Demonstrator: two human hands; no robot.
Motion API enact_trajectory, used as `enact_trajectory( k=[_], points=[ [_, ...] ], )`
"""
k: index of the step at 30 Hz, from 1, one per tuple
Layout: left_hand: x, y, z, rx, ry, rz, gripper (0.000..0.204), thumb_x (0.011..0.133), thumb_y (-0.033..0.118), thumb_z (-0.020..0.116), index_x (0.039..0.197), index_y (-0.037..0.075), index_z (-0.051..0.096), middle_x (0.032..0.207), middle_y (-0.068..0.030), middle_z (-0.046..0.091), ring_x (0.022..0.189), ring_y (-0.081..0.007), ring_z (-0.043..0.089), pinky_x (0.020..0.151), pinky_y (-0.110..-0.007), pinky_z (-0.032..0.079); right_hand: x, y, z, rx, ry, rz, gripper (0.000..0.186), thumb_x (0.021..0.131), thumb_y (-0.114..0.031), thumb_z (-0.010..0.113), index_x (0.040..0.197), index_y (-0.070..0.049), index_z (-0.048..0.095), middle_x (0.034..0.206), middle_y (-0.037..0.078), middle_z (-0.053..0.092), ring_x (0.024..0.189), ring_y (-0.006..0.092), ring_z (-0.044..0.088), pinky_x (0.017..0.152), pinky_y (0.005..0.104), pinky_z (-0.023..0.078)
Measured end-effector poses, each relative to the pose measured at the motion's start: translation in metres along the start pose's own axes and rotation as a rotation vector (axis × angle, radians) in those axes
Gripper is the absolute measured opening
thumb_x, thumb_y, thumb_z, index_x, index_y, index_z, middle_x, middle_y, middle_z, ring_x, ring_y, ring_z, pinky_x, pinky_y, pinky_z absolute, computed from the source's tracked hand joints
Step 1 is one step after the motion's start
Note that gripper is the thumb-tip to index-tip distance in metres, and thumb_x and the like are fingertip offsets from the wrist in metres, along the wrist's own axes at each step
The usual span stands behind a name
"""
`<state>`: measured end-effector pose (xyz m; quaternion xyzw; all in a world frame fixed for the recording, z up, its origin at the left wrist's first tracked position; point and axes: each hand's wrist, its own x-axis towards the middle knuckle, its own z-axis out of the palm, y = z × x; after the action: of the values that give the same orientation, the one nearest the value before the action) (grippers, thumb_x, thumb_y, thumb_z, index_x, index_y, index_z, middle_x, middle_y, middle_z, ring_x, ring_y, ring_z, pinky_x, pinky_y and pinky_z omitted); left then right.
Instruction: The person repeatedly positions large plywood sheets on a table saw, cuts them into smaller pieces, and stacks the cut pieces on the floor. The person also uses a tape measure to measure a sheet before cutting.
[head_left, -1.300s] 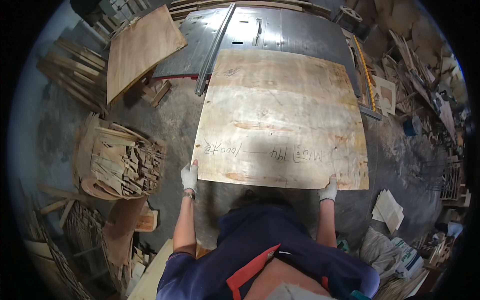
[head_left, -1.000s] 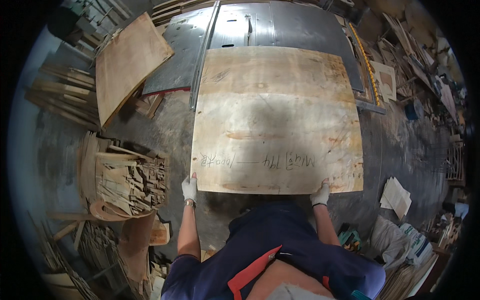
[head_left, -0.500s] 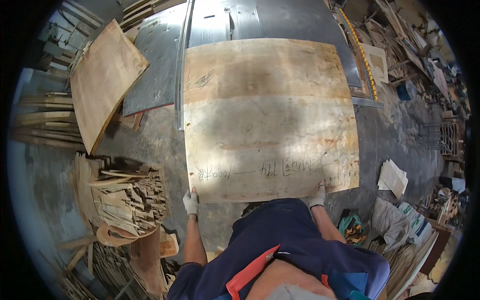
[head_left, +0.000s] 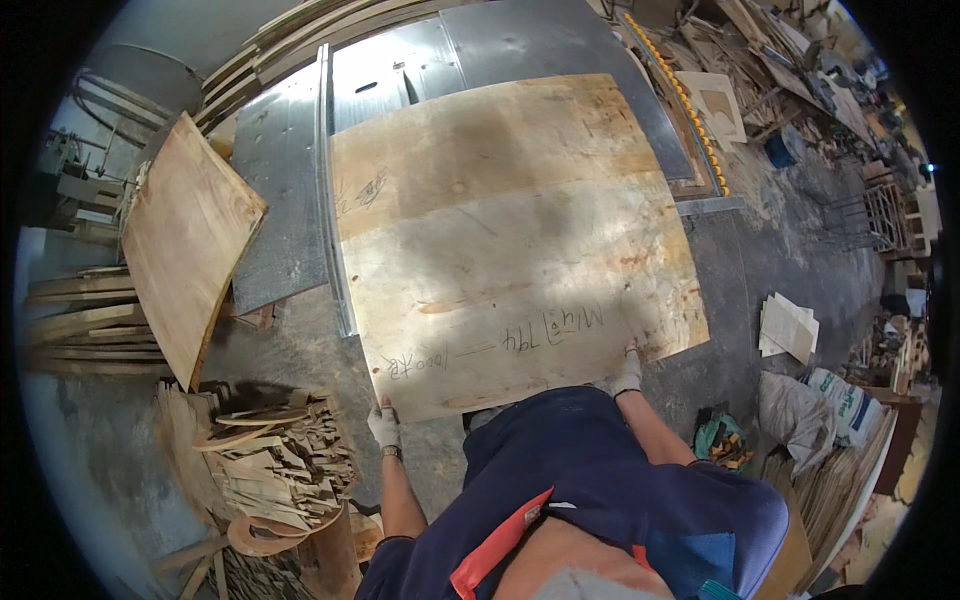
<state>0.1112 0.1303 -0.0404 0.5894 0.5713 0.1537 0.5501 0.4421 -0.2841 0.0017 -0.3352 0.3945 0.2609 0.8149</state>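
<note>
A large plywood sheet [head_left: 505, 250] with handwriting near its close edge lies over a metal machine table [head_left: 530, 40], just right of a long metal rail [head_left: 326, 80]. My left hand [head_left: 385, 425], in a white glove, grips the sheet's near left corner, thumb on top. My right hand [head_left: 626, 372], also gloved, holds the near edge toward the right, with fingers partly hidden beneath it. My body in dark navy clothing is close against that edge.
Another board [head_left: 190, 250] leans at the left of the table. A scrap-wood pile [head_left: 280, 460] lies at lower left; loose thin sheets [head_left: 790, 325], sacks [head_left: 800, 415] and a blue bucket [head_left: 785, 150] are on the right. A yellow-toothed strip [head_left: 675, 100] runs along the table's right side.
Since the earlier frames, the sheet has turned slightly, its right end higher in view, and sits farther over the table. Both hands still grip it. The surroundings appear rotated with the view.
</note>
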Motion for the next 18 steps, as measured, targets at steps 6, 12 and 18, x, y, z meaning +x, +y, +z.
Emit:
enact_trajectory(
  k=[6, 12, 18],
  points=[
    [0.005, 0.006, -0.008, 0.070, 0.015, 0.005, 0.040, 0.093, 0.044, 0.067, 0.080, 0.008, 0.058, 0.061, 0.0039, 0.048, 0.052, -0.0068, 0.042, 0.049, -0.025, 0.035, 0.031, 0.005, -0.024, -0.042, 0.051, -0.044, 0.068, 0.098, -0.057, 0.046, 0.147, -0.011, 0.041, 0.148, 0.011, 0.045, 0.133, 0.0349, 0.044, 0.111, 0.0493, 0.035],
    [-0.001, 0.057, 0.021, 0.999, 0.304, 0.285, 0.052, 0.081, 0.047, 0.075, 0.104, 0.004, 0.059, 0.105, -0.0177, 0.060, 0.091, -0.0295, 0.057, 0.076, -0.044, 0.046, 0.046, 0.002, -0.009, -0.103, 0.081, -0.099, 0.067, 0.098, -0.055, 0.046, 0.146, -0.009, 0.042, 0.147, 0.012, 0.046, 0.132, 0.0322, 0.045, 0.110, 0.0467, 0.037],
    [-0.013, 0.108, 0.040, 1.187, -0.351, 0.631, 0.096, 0.067, 0.041, 0.084, 0.144, 0.004, 0.040, 0.153, -0.0289, 0.030, 0.139, -0.0474, 0.032, 0.109, -0.047, 0.038, 0.072, 0.004, 0.020, -0.059, 0.048, -0.191, 0.063, 0.099, -0.051, 0.049, 0.144, -0.007, 0.044, 0.145, 0.011, 0.049, 0.129, 0.0306, 0.048, 0.107, 0.0445, 0.040]
  ],
)
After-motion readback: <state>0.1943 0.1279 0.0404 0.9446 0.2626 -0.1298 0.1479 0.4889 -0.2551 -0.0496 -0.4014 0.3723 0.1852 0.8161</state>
